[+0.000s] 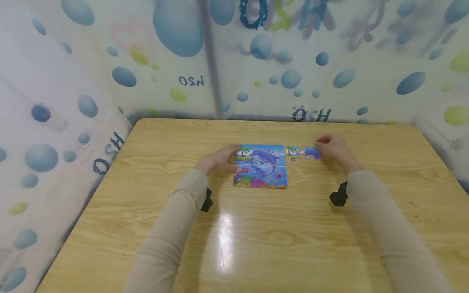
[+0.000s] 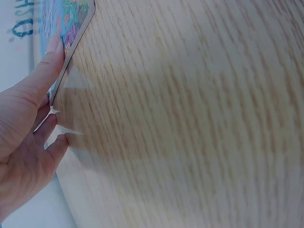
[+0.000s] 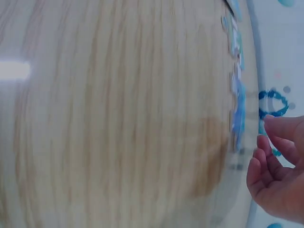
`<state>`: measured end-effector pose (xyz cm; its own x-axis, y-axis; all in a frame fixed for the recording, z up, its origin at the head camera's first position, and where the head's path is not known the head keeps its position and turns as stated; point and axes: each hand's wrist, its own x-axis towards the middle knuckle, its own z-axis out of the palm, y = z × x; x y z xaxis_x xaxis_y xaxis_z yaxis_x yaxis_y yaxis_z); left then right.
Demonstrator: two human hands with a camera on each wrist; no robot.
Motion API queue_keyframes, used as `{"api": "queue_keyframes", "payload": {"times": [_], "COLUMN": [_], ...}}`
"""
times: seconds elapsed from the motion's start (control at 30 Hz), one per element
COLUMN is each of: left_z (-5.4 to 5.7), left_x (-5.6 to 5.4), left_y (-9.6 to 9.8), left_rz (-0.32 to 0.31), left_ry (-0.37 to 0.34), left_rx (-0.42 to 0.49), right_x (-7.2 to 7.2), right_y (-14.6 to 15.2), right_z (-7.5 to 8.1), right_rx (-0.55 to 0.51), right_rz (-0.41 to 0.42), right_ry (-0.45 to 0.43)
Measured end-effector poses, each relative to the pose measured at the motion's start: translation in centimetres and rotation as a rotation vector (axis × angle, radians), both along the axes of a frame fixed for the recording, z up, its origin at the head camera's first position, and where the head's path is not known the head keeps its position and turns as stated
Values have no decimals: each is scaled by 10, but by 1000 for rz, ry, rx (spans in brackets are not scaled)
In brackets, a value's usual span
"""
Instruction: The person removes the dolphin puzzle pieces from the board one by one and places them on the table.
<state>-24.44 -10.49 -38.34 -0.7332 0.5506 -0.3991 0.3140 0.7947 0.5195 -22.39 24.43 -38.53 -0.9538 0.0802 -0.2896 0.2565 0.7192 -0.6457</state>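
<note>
A square dolphin jigsaw picture (image 1: 261,167) lies on the wooden table, bright blue with a palm and coral. My left hand (image 1: 222,158) is at its left edge; in the left wrist view the thumb (image 2: 53,50) lies over its face, while the other fingers rest loosely beside the edge. To the right of it, a short row of joined puzzle pieces (image 1: 312,153) shows a palm and a purple dolphin part. My right hand (image 1: 334,148) hovers at the right end of this row, fingers bent, with no piece showing between them.
A tiny loose bit (image 1: 293,159) lies just below the row. Behind the table (image 1: 278,228) stands a wall covering (image 1: 256,81) with blue and green bubbles. Dark wrist mounts (image 1: 339,195) hang below both sleeves.
</note>
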Motion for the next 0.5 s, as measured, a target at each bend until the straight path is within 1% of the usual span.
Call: {"api": "queue_keyframes", "payload": {"times": [0.1,0.2,0.27,0.43,0.5], "left_z": [0,0,-1,-1,0], "left_x": [1,2,2,1,0], "left_y": [-1,-1,-1,0,0], "left_rz": [11,17,19,9,3], "left_ry": [-8,-15,-16,3,9], "left_rx": [-5,-4,1,10,6], "right_x": [-5,-9,-10,-14,-17], "right_y": [-15,-32,-43,-67,-74], "right_z": [2,5,7,9,8], "right_rx": [-6,-4,-24,-60,-38], "right_rz": [39,116,163,223,248], "right_ry": [6,-10,-20,-39,-42]}}
